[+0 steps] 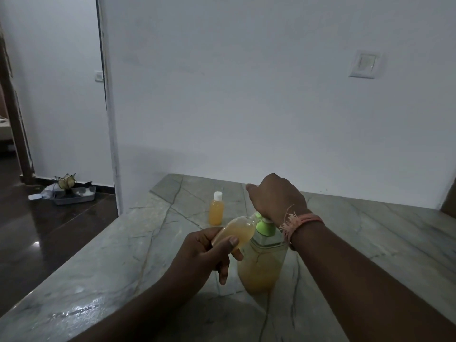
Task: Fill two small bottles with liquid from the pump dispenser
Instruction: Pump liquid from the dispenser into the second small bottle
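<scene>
At lower centre, the left hand (207,250) grips a small open bottle (234,233), its long axis tilted, mouth pointing up-right to the pump dispenser (264,255) nozzle. Over the pump head, the right hand (276,196) presses, fingers hidden. Behind, toward the frame's middle, a capped bottle (216,208) stands upright on the surface (370,243).

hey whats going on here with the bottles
A person is filling a small bottle from a pump dispenser on a stone counter. The left hand holds the bottle tilted with its mouth at the green pump nozzle, and it looks mostly full of orange liquid. The right hand rests on the pump head. A second bottle, capped and full, stands behind on the counter.
</scene>
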